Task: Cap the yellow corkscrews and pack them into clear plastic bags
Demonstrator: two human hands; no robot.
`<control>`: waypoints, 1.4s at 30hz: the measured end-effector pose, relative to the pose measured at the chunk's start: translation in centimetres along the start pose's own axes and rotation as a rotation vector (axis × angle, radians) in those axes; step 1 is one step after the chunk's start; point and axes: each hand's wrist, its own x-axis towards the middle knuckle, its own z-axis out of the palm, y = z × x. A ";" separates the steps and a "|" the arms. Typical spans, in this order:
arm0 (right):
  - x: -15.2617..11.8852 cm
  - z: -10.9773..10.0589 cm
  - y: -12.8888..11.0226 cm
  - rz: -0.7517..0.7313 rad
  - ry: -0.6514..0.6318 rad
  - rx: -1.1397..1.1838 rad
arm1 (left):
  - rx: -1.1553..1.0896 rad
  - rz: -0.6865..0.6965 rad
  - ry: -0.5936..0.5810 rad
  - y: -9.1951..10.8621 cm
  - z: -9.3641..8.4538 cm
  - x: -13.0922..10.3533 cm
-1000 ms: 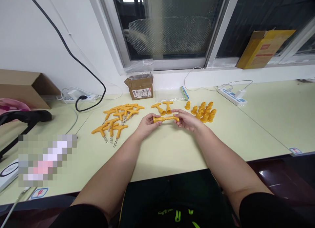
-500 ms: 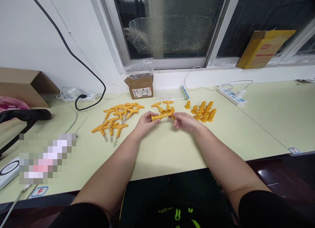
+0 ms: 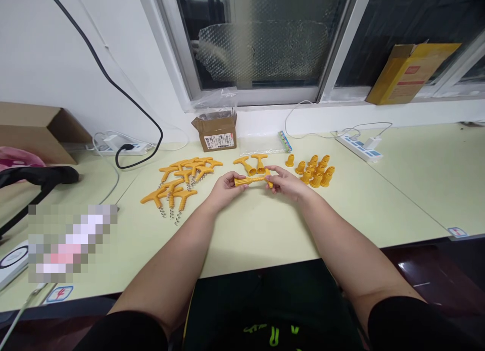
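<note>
Between my hands lies a yellow corkscrew [image 3: 258,179], level, with a ribbed yellow sleeve [image 3: 240,182] over its screw end. My left hand [image 3: 223,190] is closed around that sleeve. At the other end, my right hand [image 3: 287,184] grips the T-shaped handle, its fingers covering part of it. Just beyond stand two more corkscrews [image 3: 259,162] with their sleeves on. To the left, several corkscrews with bare metal spirals [image 3: 181,200] lie in a loose heap. Several loose yellow sleeves [image 3: 316,179] stand grouped to the right of my right hand.
An opened small cardboard box [image 3: 219,134] stands by the wall beside a clear plastic bag [image 3: 261,144]. Power strips [image 3: 358,146] with cables sit along the back. At left are a black curved stand [image 3: 45,176], a larger carton [image 3: 32,126] and a blurred-out object [image 3: 74,242].
My right hand has shifted its fingers around the handle, and the handle has turned. My left hand stays on the sleeve in nearly the same place.
</note>
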 end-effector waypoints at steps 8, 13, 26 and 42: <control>0.0 0.2 -0.5 0.137 0.009 0.168 | 0.063 0.064 -0.006 -0.2 -0.1 0.1; 0.1 0.0 -0.2 0.033 -0.070 0.114 | 0.014 0.020 0.044 0.0 -0.2 0.0; 0.3 0.8 -0.3 0.334 0.036 0.069 | 0.097 0.100 -0.018 0.2 0.2 -0.2; 0.5 0.0 0.4 0.037 0.090 -0.061 | -0.007 -0.015 -0.027 0.5 0.2 -0.4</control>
